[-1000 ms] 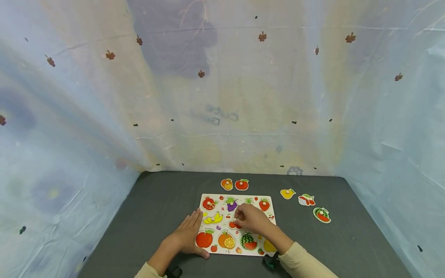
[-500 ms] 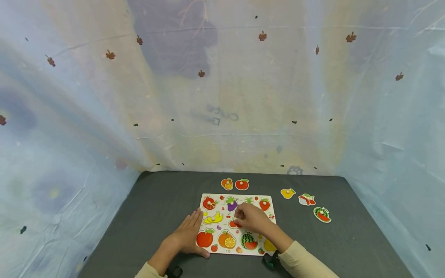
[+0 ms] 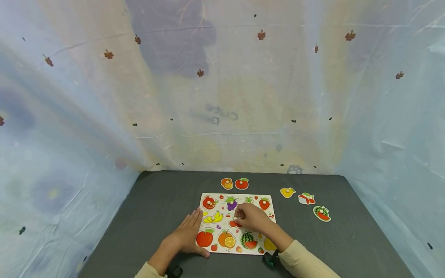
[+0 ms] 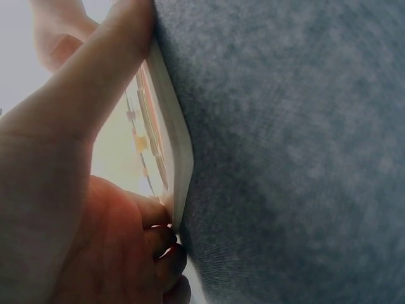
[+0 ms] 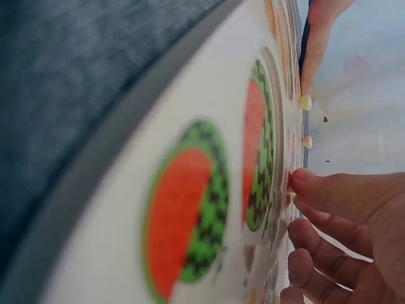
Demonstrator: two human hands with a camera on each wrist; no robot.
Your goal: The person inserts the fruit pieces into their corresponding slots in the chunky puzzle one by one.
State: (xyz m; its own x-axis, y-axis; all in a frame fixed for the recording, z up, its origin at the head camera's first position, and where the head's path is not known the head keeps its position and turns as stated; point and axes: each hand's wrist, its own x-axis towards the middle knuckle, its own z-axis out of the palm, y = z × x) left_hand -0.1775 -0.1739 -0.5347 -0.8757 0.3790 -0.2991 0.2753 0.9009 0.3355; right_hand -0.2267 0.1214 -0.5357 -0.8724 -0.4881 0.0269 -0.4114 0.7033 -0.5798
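Note:
A white wooden fruit puzzle board lies flat on the dark table. My left hand rests along its left edge, fingers extended and thumb at the near corner. In the left wrist view this hand touches the board's side. My right hand is over the middle of the board, fingers bent, thumb tip down by a red fruit picture. The right wrist view shows that thumb against the board; whether thumb and index finger pinch anything there is hidden.
Loose knobbed pieces lie beyond the board: an orange and a red apple-like fruit. To the right are a pear, a red-and-white piece and a watermelon. A patterned curtain surrounds the table.
Both hands, the board and the loose pieces keep their places. Only the head view shifts very slightly.

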